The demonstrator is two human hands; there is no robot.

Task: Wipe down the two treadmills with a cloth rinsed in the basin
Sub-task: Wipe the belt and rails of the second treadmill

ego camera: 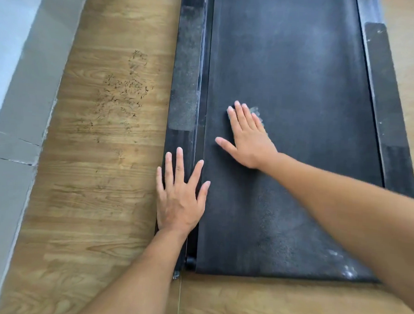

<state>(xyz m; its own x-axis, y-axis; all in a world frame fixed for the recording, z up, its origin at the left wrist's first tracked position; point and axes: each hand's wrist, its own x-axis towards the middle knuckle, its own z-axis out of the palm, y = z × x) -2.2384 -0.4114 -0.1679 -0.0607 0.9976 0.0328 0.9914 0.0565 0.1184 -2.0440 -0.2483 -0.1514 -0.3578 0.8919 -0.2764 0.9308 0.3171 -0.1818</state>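
right fingers (239, 115): straight and a little spread, lying flat on the belt; they grip nothing that can be seen.
pale patch (256, 111): a small grey-white spot touching the right fingertips; i cannot tell if it is the edge of a cloth or only dust.
right hand (247, 137): palm down on the left half of the treadmill belt (289, 77), thumb pointing toward the left side rail (184, 83); the forearm comes in from the lower right.
left fingers (178, 162): straight and spread wide, open, holding nothing.
left hand (179, 198): flat, palm down on the near part of the left side rail; the thumb and the index finger reach over onto the edge of the belt.
treadmill belt: black and dull, running away from the person between the two rails; its near end curves down to the floor.
white marks (346, 269): dusty spots on the near right corner of the belt, just beside the right forearm.
left side rail: black, with a rough grey strip that looks dusty.
right side rail (384, 99): black, with small white specks.
floor (98, 199): wood pattern; the treadmill lies directly on it.
scuff marks (125, 92): dark scratches on the floor, left of the left side rail.
grey band (19, 99): runs along the far left edge of the floor.
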